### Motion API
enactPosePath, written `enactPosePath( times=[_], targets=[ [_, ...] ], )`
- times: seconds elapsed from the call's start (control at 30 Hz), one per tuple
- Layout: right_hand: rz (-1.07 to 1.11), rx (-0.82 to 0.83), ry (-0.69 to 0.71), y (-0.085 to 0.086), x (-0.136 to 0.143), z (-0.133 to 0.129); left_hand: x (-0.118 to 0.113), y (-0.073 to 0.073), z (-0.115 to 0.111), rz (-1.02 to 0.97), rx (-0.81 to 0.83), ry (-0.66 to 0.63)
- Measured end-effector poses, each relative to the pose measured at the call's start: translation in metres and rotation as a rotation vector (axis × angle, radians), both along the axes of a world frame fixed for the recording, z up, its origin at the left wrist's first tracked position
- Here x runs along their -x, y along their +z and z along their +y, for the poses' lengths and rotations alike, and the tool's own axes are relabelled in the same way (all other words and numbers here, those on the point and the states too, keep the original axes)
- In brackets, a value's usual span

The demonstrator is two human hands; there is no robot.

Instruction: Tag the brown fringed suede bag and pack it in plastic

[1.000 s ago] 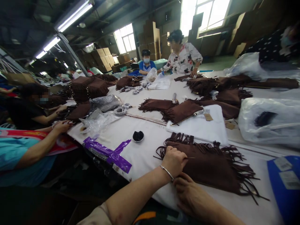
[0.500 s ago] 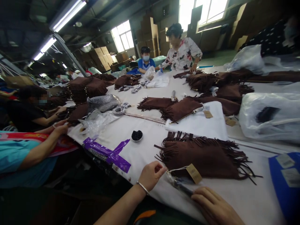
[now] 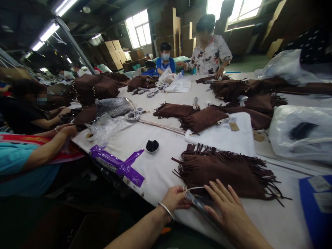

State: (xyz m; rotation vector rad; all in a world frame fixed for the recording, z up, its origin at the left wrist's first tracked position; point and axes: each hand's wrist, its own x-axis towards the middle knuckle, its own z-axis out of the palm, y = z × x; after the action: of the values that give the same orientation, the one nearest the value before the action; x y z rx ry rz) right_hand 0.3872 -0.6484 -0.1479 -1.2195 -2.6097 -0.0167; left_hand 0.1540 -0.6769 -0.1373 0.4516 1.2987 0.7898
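Note:
A brown fringed bag (image 3: pixel 223 173) lies flat on the white table near me. Along its near edge runs a dark strap in clear wrap (image 3: pixel 204 209), with a pale cord at its left end. My left hand (image 3: pixel 177 199), wearing a silver bangle, pinches that end of the strap with thumb and fingers. My right hand (image 3: pixel 225 204) is spread, palm down, over the strap and the bag's near edge, its fingertips by the cord. The tan tag is hidden, apparently beneath this hand.
A small dish of black pieces (image 3: pixel 152 146) and purple tape (image 3: pixel 124 167) are at the left. Beyond lie more fringed bags (image 3: pixel 204 119) on white cloth (image 3: pixel 243 133). A plastic bag (image 3: pixel 301 133) and blue sheet (image 3: pixel 315 207) are right. Co-workers stand or sit around.
My left hand has closed on the strap's end. My right hand has moved up and left from the strap's lower part and spread out, and the tan tag is now covered.

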Motion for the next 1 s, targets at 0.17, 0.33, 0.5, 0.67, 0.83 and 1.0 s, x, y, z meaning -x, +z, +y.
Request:
enactPosePath(
  times=[0.17,0.33,0.5,0.67,0.83,1.0],
  targets=[
    [-0.056,0.071,0.048,0.015,0.023,-0.008,0.004,-0.004,-0.005,-0.292,-0.081,0.107],
    [-0.057,0.076,0.063,0.010,0.016,0.007,0.005,-0.009,-0.005,-0.471,-0.067,0.087],
    [-0.111,-0.015,0.120,0.001,0.014,0.012,0.006,-0.002,-0.009,-0.453,-0.077,0.000],
    [-0.030,0.070,0.105,-0.002,0.011,0.013,-0.007,0.007,-0.012,-0.343,-0.152,0.024],
    [0.006,0.427,0.112,0.023,0.003,0.013,-0.026,0.005,-0.012,-0.176,-0.158,0.078],
    [-0.054,0.179,0.041,0.017,0.014,-0.007,-0.030,0.006,-0.015,-0.217,-0.117,0.141]
  ],
)
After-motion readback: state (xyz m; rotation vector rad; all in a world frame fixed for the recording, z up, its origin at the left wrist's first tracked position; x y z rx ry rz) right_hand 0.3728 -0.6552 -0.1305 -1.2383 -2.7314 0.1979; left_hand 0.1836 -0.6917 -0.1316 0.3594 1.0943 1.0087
